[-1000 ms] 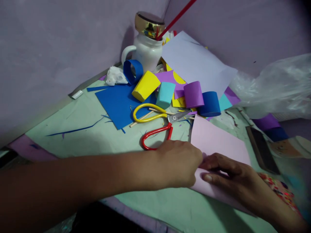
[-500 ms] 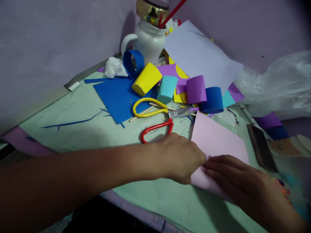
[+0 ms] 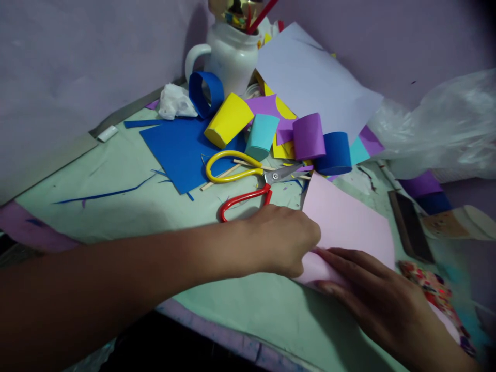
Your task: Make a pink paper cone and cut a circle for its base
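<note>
A sheet of pink paper (image 3: 351, 222) lies at the right of the table, its near edge curled up. My left hand (image 3: 289, 237) is closed at the paper's left side, the fingertips hidden under the knuckles. Over the curled near edge is my right hand (image 3: 372, 284), long fingers on top and the thumb lower down, with the paper between them. Just beyond my left hand lie scissors (image 3: 275, 176) with one yellow and one red handle, their blades pointing at the pink sheet.
Beyond the scissors are a blue sheet (image 3: 174, 150), a yellow paper cup shape (image 3: 228, 120), a turquoise one (image 3: 262, 135), purple (image 3: 309, 136) and blue (image 3: 334, 153) paper rolls. A white jug (image 3: 232, 57) stands behind. A dark phone-like slab (image 3: 411, 227) lies right.
The near edge of the pink paper is curled higher. My right thumb has come away from the fingers, lower along the paper. The whole view has shifted slightly.
</note>
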The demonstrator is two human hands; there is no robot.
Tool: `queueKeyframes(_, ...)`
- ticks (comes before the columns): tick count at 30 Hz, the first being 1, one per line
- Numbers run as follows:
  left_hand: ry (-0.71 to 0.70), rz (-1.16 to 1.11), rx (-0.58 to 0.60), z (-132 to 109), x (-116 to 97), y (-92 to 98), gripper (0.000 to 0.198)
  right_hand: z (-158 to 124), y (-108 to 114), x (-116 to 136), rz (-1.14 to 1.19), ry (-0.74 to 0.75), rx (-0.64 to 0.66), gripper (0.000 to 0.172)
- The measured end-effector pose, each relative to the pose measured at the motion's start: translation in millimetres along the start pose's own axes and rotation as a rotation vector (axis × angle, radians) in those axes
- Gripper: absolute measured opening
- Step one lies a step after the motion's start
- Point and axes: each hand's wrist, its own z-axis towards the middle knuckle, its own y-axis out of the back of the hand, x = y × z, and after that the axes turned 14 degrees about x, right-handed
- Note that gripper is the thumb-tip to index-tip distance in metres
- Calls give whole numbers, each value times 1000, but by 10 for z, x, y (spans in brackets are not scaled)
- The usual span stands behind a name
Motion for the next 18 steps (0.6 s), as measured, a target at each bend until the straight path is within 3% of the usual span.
queueKeyframes(18, -38, -35, 142, -29, -1, 124, 29, 5, 26, 15, -34, 22, 90, 31)
